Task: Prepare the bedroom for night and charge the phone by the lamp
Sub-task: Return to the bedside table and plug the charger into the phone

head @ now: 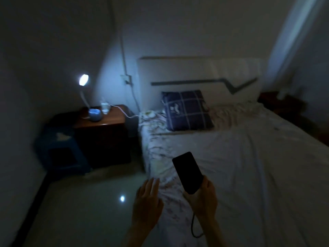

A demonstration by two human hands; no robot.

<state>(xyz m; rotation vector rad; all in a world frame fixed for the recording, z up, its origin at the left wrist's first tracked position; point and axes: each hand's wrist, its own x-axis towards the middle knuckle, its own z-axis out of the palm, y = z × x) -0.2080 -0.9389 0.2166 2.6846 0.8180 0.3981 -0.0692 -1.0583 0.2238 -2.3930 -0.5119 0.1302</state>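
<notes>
At lower centre, the right hand (202, 198) gripped a dark phone (187, 172), tilted up-left, fingers clamped around its base; the left hand (148, 202) hovered beside it, fingers loosely spread, empty.

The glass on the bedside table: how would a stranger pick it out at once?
Find the bed, then the dark wooden bedside table left of its headboard. The glass stands near the back, just right of the lit lamp. It is the only clear thing there; the lamp's base is round and pale blue.
</notes>
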